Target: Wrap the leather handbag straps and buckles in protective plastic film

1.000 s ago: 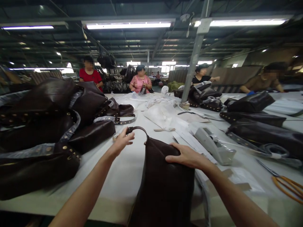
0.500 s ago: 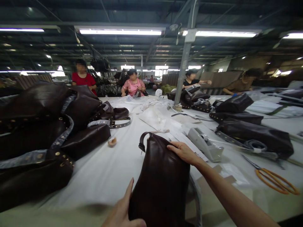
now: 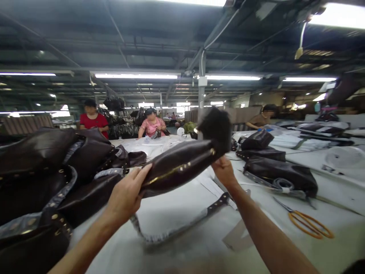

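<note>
A dark brown leather bag (image 3: 182, 163) hangs in the air above the white table (image 3: 176, 205), lying on its side with its gold zipper edge toward me. My left hand (image 3: 127, 196) grips its near left end, fingers wrapped over the leather. My right hand (image 3: 224, 171) holds its far right end from below. The bag's studded strap (image 3: 185, 224) droops in a loop down onto the table between my arms.
A heap of dark brown bags (image 3: 51, 171) fills the left side. More bags (image 3: 279, 171) lie at the right, with orange-handled scissors (image 3: 309, 224) near the right edge. Other people (image 3: 151, 123) work at the far end. A post (image 3: 202, 99) rises mid-table.
The bag lay flat on the table under my hands; now both hands have lifted it and turned it sideways. My left hand moved from the handle to the bag's end. The view tilted up.
</note>
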The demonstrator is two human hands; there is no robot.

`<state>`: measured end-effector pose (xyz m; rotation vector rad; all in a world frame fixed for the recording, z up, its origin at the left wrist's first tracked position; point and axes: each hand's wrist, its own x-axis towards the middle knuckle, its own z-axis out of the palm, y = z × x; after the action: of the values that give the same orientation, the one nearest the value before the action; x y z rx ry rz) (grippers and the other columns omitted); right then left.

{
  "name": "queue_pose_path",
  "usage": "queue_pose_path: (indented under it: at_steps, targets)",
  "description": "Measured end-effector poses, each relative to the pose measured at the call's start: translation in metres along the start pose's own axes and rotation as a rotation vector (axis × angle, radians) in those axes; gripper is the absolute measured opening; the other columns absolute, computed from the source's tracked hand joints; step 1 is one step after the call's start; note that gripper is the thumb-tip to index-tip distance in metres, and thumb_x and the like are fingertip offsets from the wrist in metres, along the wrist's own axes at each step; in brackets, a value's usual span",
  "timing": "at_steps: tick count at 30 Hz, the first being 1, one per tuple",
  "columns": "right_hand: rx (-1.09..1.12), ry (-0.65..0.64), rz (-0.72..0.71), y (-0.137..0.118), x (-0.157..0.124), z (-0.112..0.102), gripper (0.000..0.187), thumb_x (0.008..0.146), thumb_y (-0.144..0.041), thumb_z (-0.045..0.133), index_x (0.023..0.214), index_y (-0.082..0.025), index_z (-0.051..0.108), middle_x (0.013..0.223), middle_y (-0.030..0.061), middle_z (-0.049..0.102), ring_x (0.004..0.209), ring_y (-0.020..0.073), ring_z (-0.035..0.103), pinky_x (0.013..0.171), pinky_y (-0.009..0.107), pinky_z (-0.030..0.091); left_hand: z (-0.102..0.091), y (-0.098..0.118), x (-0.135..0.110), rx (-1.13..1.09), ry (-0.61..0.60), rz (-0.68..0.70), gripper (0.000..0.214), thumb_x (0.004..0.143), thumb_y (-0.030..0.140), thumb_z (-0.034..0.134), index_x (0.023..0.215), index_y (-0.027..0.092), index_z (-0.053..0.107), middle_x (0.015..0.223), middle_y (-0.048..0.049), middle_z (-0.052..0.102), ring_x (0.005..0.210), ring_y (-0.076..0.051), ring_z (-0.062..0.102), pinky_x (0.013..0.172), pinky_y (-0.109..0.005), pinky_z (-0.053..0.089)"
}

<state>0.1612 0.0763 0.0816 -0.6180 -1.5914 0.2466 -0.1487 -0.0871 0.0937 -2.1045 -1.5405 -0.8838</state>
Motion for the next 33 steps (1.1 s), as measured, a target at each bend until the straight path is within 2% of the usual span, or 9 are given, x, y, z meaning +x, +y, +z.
queue_pose_path:
  at_steps: [5,9,13,16,18,21,26,29,33]
  targets:
    - [-0.056,-0.54,0.211,0.072,-0.132,0.007,0.023,0.08,-0.018,0.051,0.098,-0.021,0.065,0.125,0.0126,0.062,0.114,0.0241,0.06,0.094,0.04,0.05,0.111,-0.033,-0.103,0.269,0.0,0.166,0.062,0.081,-0.003,0.037,0.13,0.028,0.059,0.104,-0.0083,0.066,0.092,-0.021,0.064,0.082,-0.032,0.052]
    - [-0.188,-0.702,0.211,0.079,-0.187,-0.001,0.039,0.076,-0.002,0.041,0.102,-0.019,0.065,0.124,0.0117,0.064,0.116,0.0211,0.06,0.1,0.038,0.047,0.135,-0.037,-0.13,0.311,-0.056,0.083,0.056,0.08,-0.004,0.037,0.116,0.025,0.068,0.103,-0.0117,0.067,0.091,-0.025,0.063,0.081,-0.037,0.052]
    - [-0.244,-0.698,0.178,0.073,-0.18,-0.008,0.036,0.081,-0.005,0.048,0.109,-0.019,0.066,0.133,0.0132,0.06,0.123,0.0233,0.056,0.106,0.042,0.043,0.132,0.004,-0.116,0.064,-0.087,-0.087,0.044,0.083,0.002,0.038,0.112,0.018,0.068,0.106,-0.0149,0.065,0.097,-0.027,0.062,0.087,-0.043,0.052]
    - [-0.258,-0.69,0.238,0.071,-0.185,-0.008,0.038,0.082,-0.009,0.054,0.118,-0.019,0.062,0.127,0.0136,0.063,0.119,0.0246,0.059,0.104,0.042,0.044,0.138,0.055,-0.118,-0.363,-0.279,-0.231,0.026,0.087,0.017,0.045,0.099,0.021,0.067,0.101,-0.0112,0.069,0.093,-0.025,0.064,0.084,-0.039,0.053]
    - [-0.286,-0.679,0.292,0.069,-0.196,-0.005,0.044,0.082,-0.009,0.053,0.125,-0.016,0.057,0.125,0.0151,0.064,0.116,0.0258,0.06,0.101,0.042,0.046,0.148,0.085,-0.121,-0.621,-0.426,-0.423,0.02,0.085,0.027,0.053,0.099,0.021,0.066,0.101,-0.0104,0.071,0.092,-0.026,0.066,0.084,-0.038,0.053]
    - [-0.32,-0.676,0.305,0.065,-0.207,0.002,0.055,0.079,-0.006,0.051,0.134,-0.011,0.049,0.127,0.0185,0.061,0.119,0.0278,0.056,0.104,0.044,0.042,0.168,0.113,-0.116,-0.967,-0.422,-0.736,0.029,0.074,0.037,0.066,0.097,0.02,0.063,0.102,-0.0104,0.072,0.097,-0.026,0.066,0.084,-0.036,0.052]
    - [-0.316,-0.707,0.352,0.068,-0.193,0.02,0.063,0.078,-0.004,0.046,0.139,-0.016,0.043,0.132,0.0161,0.058,0.125,0.0287,0.051,0.11,0.052,0.031,0.192,0.129,-0.087,-1.267,-0.521,-1.183,0.045,0.059,0.049,0.077,0.084,0.017,0.059,0.077,-0.0028,0.067,0.053,-0.01,0.052,0.045,-0.018,0.028]
    - [-0.273,-0.716,0.352,0.077,-0.176,0.033,0.061,0.08,-0.004,0.042,0.138,-0.022,0.044,0.135,0.0117,0.058,0.126,0.0262,0.05,0.109,0.052,0.031,0.202,0.128,-0.068,-1.329,-0.603,-1.19,0.045,0.06,0.051,0.076,0.081,0.014,0.063,0.062,0.0026,0.057,0.044,-0.006,0.04,0.043,-0.017,0.02]
    - [-0.207,-0.721,0.343,0.096,-0.158,0.046,0.052,0.081,-0.006,0.046,0.131,-0.022,0.055,0.133,0.0097,0.061,0.123,0.0244,0.054,0.108,0.045,0.036,0.218,0.116,-0.045,-1.434,-0.554,-1.272,0.032,0.06,0.034,0.078,0.077,0.011,0.063,0.057,0.0034,0.053,0.048,-0.006,0.045,0.046,-0.017,0.03]
